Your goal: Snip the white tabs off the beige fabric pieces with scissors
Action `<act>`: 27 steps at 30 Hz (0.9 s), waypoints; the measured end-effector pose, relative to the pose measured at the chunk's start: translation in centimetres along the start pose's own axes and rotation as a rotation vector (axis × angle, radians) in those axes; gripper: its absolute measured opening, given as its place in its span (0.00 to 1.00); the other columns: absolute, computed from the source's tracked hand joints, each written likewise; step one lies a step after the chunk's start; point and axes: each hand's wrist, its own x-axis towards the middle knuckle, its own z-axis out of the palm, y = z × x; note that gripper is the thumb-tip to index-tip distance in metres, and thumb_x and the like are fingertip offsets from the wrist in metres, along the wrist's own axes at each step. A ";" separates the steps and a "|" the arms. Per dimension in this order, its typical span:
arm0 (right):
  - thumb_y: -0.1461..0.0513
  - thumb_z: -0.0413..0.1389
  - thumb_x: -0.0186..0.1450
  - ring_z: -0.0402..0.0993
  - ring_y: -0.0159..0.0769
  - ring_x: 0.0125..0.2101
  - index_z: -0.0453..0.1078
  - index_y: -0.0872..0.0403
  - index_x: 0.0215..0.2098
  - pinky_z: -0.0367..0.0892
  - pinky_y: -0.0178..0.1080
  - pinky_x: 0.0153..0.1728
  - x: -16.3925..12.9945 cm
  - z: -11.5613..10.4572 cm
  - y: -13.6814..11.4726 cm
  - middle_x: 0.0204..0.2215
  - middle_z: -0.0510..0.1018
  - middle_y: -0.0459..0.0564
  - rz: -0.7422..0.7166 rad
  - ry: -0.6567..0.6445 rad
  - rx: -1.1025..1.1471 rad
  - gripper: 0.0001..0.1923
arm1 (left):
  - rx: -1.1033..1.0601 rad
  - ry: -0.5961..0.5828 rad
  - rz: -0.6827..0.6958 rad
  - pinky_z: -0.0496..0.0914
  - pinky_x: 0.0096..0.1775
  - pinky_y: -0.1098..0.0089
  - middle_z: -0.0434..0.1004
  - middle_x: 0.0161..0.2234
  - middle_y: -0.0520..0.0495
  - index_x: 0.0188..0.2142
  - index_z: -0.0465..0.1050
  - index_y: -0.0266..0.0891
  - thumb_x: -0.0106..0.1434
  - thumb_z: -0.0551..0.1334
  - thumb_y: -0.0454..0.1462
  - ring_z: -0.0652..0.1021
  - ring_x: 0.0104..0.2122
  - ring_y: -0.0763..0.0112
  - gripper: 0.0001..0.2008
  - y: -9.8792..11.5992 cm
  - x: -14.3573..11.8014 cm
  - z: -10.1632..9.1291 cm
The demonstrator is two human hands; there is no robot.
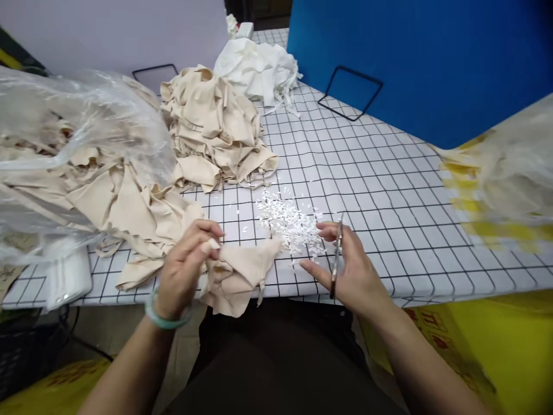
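Note:
My left hand [185, 265] grips a beige piece of cloth [239, 274] at the near edge of the table; the cloth droops over the edge. My right hand [349, 271] holds a small pair of scissors [336, 262], blades pointing away from me, a little to the right of the cloth. Between the hands, further back, lies a scatter of small white clippings [289, 222] on the checked tablecloth [389, 190].
A stack of beige cloth pieces [211, 129] stands behind the clippings, with white cloth [259, 69] beyond it. More beige cloth spills from a clear plastic bag [73, 155] at left. A yellow bag [501, 178] sits at right, a blue board [432, 52] behind.

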 end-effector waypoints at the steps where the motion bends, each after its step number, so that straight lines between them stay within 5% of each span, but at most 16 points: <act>1: 0.47 0.63 0.60 0.74 0.48 0.47 0.65 0.48 0.47 0.71 0.46 0.43 -0.1 0.2 0.0 0.49 0.75 0.53 -0.012 -0.023 0.017 0.23 | 0.062 0.040 -0.015 0.68 0.48 0.61 0.71 0.40 0.44 0.27 0.70 0.39 0.70 0.55 0.37 0.72 0.44 0.61 0.14 0.0 -0.5 -1.5; 5: 0.59 0.61 0.64 0.76 0.44 0.42 0.68 0.49 0.43 0.73 0.45 0.42 -0.8 3.6 -1.0 0.41 0.78 0.51 -0.216 -0.191 0.105 0.11 | 0.317 0.072 -0.075 0.69 0.45 0.63 0.73 0.39 0.43 0.27 0.71 0.38 0.70 0.56 0.39 0.74 0.42 0.63 0.15 -0.5 -2.8 -4.3; 9: 0.59 0.62 0.63 0.75 0.45 0.44 0.67 0.51 0.49 0.72 0.47 0.45 -1.3 7.3 -3.6 0.44 0.78 0.54 -0.380 -0.229 0.221 0.18 | 0.221 0.118 -0.026 0.71 0.48 0.63 0.74 0.42 0.42 0.31 0.75 0.37 0.71 0.56 0.37 0.75 0.45 0.63 0.14 -0.6 -4.3 -2.4; 16: 0.53 0.65 0.59 0.70 0.46 0.39 0.71 0.51 0.36 0.69 0.47 0.41 0.0 6.1 -7.0 0.32 0.78 0.51 -0.373 -0.246 0.198 0.13 | -0.022 0.117 0.047 0.72 0.51 0.60 0.73 0.46 0.40 0.31 0.76 0.37 0.71 0.56 0.38 0.75 0.49 0.61 0.14 0.8 -3.6 1.2; 23: 0.57 0.59 0.61 0.71 0.35 0.31 0.66 0.52 0.33 0.69 0.38 0.32 -1.5 8.8 -7.4 0.30 0.72 0.46 -0.110 -0.325 0.632 0.08 | -0.252 0.074 0.025 0.73 0.50 0.61 0.72 0.44 0.41 0.29 0.75 0.37 0.71 0.57 0.39 0.75 0.47 0.62 0.15 0.9 -2.8 3.9; 27: 0.59 0.59 0.60 0.72 0.37 0.32 0.67 0.52 0.33 0.69 0.38 0.33 -1.6 8.7 -6.6 0.29 0.71 0.46 -0.154 -0.356 0.587 0.06 | -0.283 0.110 -0.048 0.75 0.42 0.63 0.72 0.40 0.41 0.29 0.74 0.38 0.71 0.55 0.39 0.76 0.41 0.63 0.16 0.5 -2.4 4.1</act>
